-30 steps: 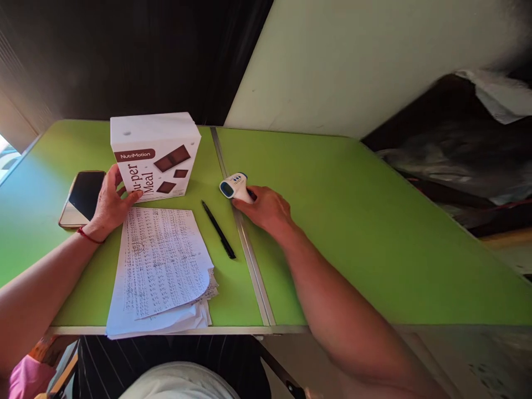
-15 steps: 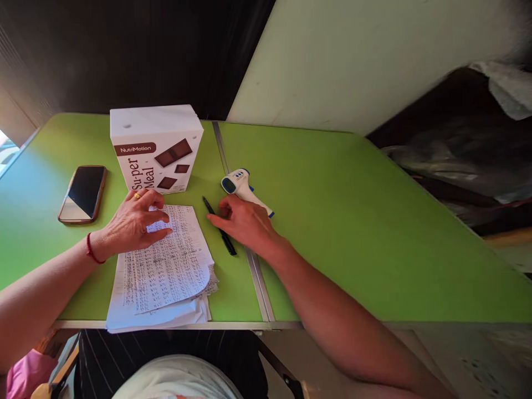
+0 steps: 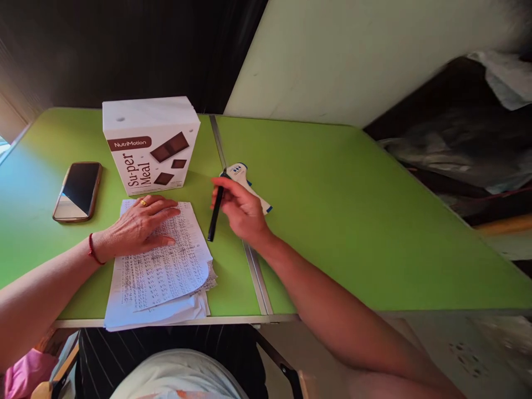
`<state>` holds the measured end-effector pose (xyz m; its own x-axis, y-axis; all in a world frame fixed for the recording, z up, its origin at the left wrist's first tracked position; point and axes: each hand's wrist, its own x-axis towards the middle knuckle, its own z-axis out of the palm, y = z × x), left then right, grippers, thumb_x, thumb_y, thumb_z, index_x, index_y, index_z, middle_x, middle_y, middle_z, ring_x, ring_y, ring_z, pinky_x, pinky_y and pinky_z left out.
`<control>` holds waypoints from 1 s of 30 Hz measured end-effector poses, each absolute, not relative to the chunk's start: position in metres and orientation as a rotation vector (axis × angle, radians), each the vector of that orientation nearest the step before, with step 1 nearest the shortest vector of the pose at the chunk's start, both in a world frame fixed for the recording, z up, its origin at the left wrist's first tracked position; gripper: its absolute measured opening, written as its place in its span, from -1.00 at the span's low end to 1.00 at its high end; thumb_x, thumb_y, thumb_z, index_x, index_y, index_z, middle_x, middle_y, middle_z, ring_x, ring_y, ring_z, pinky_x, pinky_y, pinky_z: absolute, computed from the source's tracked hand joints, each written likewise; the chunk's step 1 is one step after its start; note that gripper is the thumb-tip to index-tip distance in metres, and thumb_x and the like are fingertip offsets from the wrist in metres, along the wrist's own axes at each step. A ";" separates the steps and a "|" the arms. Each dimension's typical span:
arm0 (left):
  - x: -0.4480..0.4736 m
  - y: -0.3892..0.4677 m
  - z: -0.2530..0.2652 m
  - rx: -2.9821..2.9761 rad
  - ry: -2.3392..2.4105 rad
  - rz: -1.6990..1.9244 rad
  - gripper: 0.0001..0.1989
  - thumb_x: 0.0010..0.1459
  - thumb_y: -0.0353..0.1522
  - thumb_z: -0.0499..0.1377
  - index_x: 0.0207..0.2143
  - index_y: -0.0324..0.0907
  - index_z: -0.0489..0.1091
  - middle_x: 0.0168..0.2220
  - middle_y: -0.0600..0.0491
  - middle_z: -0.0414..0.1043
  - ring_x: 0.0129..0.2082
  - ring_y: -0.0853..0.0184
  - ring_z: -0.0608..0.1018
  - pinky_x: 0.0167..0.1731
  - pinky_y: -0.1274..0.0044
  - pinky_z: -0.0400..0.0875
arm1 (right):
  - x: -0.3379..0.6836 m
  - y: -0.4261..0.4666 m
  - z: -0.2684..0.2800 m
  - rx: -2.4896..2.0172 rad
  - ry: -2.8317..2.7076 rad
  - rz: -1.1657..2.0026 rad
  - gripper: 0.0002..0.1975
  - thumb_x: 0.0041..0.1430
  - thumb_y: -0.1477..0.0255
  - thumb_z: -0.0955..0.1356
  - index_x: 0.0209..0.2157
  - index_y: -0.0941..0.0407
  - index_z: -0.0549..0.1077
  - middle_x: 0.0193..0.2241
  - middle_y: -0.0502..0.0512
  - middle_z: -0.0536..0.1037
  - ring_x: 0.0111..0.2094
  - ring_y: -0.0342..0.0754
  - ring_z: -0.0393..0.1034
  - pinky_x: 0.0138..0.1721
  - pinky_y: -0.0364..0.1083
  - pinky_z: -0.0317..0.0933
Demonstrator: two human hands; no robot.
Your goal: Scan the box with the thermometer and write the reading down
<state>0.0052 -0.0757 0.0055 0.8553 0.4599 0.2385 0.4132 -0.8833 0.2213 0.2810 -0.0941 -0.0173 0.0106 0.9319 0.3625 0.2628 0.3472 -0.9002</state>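
Note:
My left hand (image 3: pixel 149 224) lies flat on the upper part of a stack of handwritten papers (image 3: pixel 166 282), fingers stretched toward the right. A ring and a red cord bracelet show on that hand and wrist. Between the thumb and fingers of my right hand (image 3: pixel 243 210) is a black pen (image 3: pixel 215 216), tilted, one end pointing down toward the table by the papers' right edge. Just behind the right hand lies a white and blue infrared thermometer (image 3: pixel 239 173), partly covered by the hand.
A white NutriMotion box (image 3: pixel 145 119) stands upright behind the papers. To the left lies a phone (image 3: pixel 78 191) in a brown case. The green table (image 3: pixel 353 221) has a metal seam (image 3: pixel 255 277) across it. A wall and a dark panel rise behind.
My right hand has picked up the black pen from the table and turned it. My left hand has flattened from a curled, raised pose onto the papers.

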 end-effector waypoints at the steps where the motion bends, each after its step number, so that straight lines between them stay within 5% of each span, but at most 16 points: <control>1: 0.006 -0.077 0.005 2.859 0.662 0.425 -0.44 0.45 -0.04 0.10 0.29 -0.23 0.32 0.30 -0.27 0.37 0.23 -0.07 0.42 0.21 0.12 0.33 | 0.277 -0.095 -0.019 -1.098 -1.458 0.787 -0.66 0.14 0.18 0.39 -0.06 -0.03 0.47 -0.26 0.05 0.53 -0.28 -0.02 0.45 -0.21 0.03 0.45; 4: 0.009 -0.079 0.005 2.845 0.643 0.421 -0.41 0.45 -0.05 0.09 0.35 -0.21 0.26 0.33 -0.26 0.35 0.28 -0.08 0.38 0.26 0.11 0.29 | 0.268 -0.096 -0.022 -1.083 -1.384 0.835 -0.53 0.06 -0.04 0.47 -0.17 -0.03 0.38 -0.39 -0.02 0.45 -0.37 -0.06 0.39 -0.29 -0.02 0.41; 8: 0.011 -0.081 0.003 2.869 0.639 0.433 -0.37 0.46 -0.02 0.07 0.37 -0.23 0.24 0.32 -0.29 0.36 0.29 -0.10 0.36 0.28 0.07 0.26 | 0.263 -0.097 -0.024 -1.148 -1.347 0.970 -0.43 0.19 -0.26 0.27 -0.33 -0.01 0.37 -0.62 -0.12 0.27 -0.58 -0.12 0.21 -0.50 -0.06 0.20; 18: 0.014 -0.084 0.002 2.855 0.702 0.353 -0.48 0.43 -0.07 0.13 0.29 -0.13 0.39 0.33 -0.24 0.35 0.26 -0.11 0.39 0.28 0.01 0.24 | 0.260 -0.098 -0.030 -1.224 -1.301 0.986 -0.76 0.00 0.18 0.43 -0.38 0.04 0.44 -0.56 -0.10 0.47 -0.55 -0.15 0.27 -0.46 -0.09 0.25; 30: 0.016 -0.085 0.003 2.847 0.718 0.309 -0.48 0.44 -0.08 0.08 0.29 -0.17 0.37 0.35 -0.26 0.31 0.28 -0.14 0.37 0.28 -0.02 0.19 | 0.258 -0.102 -0.028 -1.326 -1.506 0.774 -0.86 0.04 0.28 0.40 -0.48 0.03 0.47 -0.56 -0.06 0.50 -0.48 -0.09 0.33 -0.37 -0.06 0.30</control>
<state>0.0164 -0.0853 0.0031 0.8612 0.4843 0.1543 0.4450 -0.8651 0.2314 0.2576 -0.1022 -0.0275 0.0406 0.9694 0.2420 0.3673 0.2108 -0.9059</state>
